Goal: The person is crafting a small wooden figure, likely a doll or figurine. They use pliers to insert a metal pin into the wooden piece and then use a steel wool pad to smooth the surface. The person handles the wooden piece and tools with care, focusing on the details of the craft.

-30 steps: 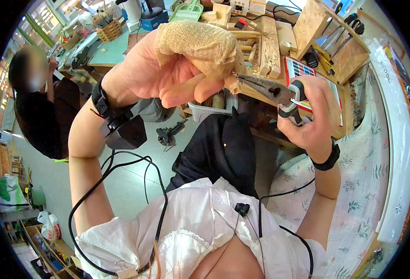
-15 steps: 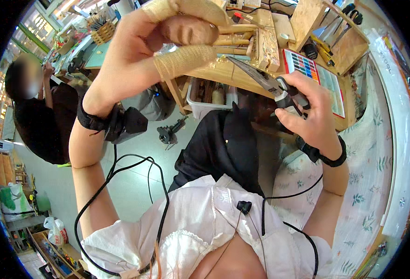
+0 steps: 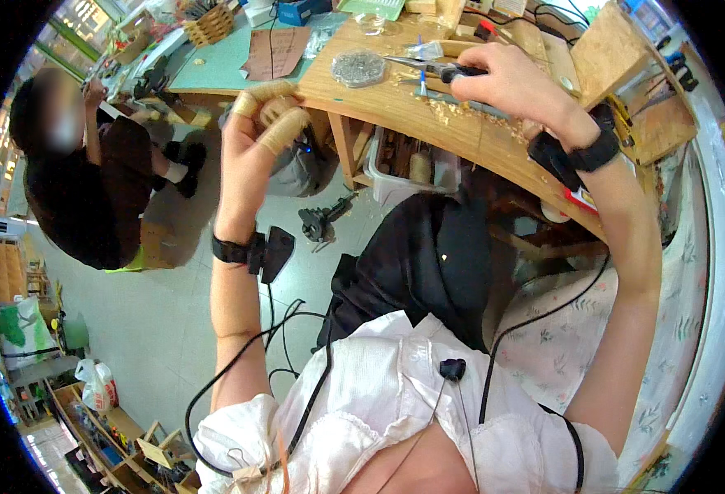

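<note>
From the head camera, your right hand [image 3: 515,82] is stretched out over the curved wooden workbench [image 3: 428,123] and clenched around the dark handles of a pair of pliers [image 3: 441,70], whose metal nose points left, toward a round dish of small metal parts [image 3: 359,68]. A thin blue stick [image 3: 419,62] stands just beside the nose; whether the pliers grip it, you cannot tell from here. Wood shavings [image 3: 461,107] lie scattered on the bench under your wrist.

Your left hand [image 3: 255,140] is raised at the near edge of the bench, holding nothing. Its fingers [image 3: 284,132] are wrapped in tan protective tape and loosely curled, their tips just at the bench rim.

The step in hand looks like tool work at the bench top, with the pliers brought to the small items near the dish. The next move seems to call for a steady right wrist and a fine closing of the nose, while your free left hand comes up to brace the piece.

A seated person in black [image 3: 74,181] works well apart at your left.
</note>
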